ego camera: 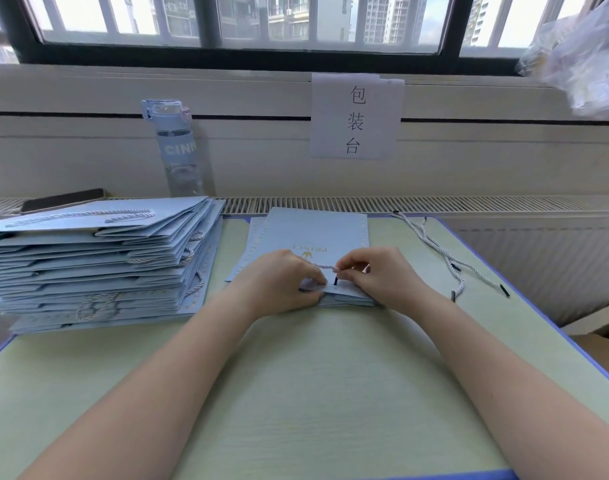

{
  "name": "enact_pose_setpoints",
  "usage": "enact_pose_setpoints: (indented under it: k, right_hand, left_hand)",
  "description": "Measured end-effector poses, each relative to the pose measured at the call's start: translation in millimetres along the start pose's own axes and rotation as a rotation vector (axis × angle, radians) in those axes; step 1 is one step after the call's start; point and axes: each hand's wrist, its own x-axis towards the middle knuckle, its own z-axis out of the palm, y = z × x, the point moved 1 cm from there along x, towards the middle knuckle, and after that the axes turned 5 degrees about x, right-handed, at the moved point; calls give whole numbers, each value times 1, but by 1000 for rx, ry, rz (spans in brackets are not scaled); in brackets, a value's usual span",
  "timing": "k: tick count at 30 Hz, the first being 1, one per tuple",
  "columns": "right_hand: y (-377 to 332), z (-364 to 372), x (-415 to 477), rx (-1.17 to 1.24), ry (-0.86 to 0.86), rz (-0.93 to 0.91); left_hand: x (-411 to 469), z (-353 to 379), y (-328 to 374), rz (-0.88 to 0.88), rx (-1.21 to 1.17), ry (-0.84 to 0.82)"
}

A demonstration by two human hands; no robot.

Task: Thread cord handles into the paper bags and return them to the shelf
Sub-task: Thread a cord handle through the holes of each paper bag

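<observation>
- a flat, pale blue bag [310, 237] lies on the surface [296, 393] at 12 o'clock from the person, with one short edge nearest them.
- gold "prince" lettering and a gold emblem on it read upside down, and a dotted line runs along its sides.
- it rests on a few more bags of the same kind.
- the left grip [282, 282] pinches the bag's near edge, fingers curled over it.
- the right grip [382, 275], at 3 o'clock of the left one, pinches a white twisted cord [322, 266].
- the cord's dark tip points down at the bag's edge, between the two grips.
- a tall stack [99, 258] of like bags, with cord handles showing, sits at 9 to 10 o'clock.
- loose cords [434, 247] with dark tips lie at 2 o'clock, apart from the bag.
- a clear bottle [178, 147] stands at 11 o'clock behind the stack.
- a paper sign [356, 116] hangs on the wall at 12 o'clock.
</observation>
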Motion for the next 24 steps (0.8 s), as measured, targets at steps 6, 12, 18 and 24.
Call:
enact_pose_setpoints:
  k: [6,12,18,24]
  right_hand:
    - [0,0,1,16,-6,-20]
    - [-7,-10,0,183,-1,19]
    - [-12,-10,-1,165,64,-31]
    - [-6,-4,1,17,-18,-72]
  left_hand:
    - [-1,-2,-2,29,-38,169]
    - [-3,-7,6,-37,132,558]
    - [-2,-10,5,-114,87,606]
    - [-3,-7,3,-103,114,565]
